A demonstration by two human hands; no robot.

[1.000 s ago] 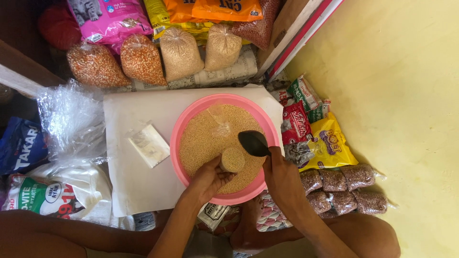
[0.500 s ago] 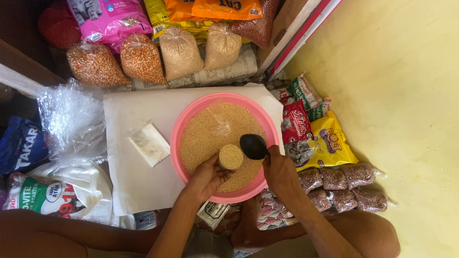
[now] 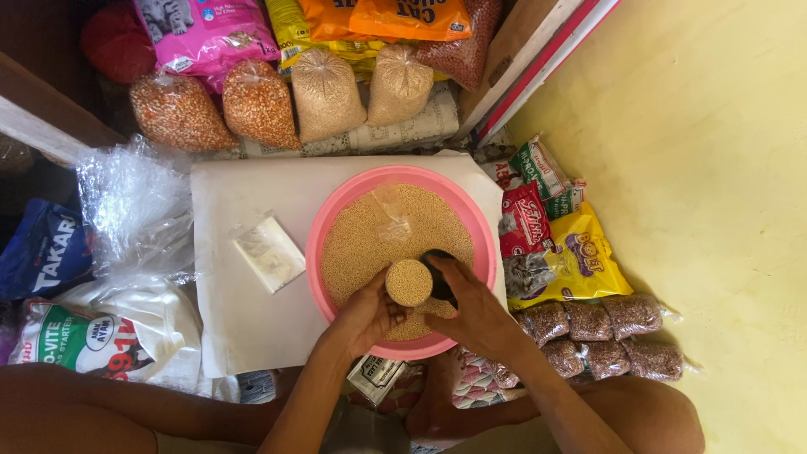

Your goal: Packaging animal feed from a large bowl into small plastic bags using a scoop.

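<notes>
Clear plastic bags lie crumpled at your far left, beside the white sheet with one small packet. Your left hand grips one small round cup, brim-full of grain, upright over the near side of the one pink basin. Your right hand is just right of it, clenched on one dark scoop that touches the cup's rim. Six small brown packs sit further right.
</notes>
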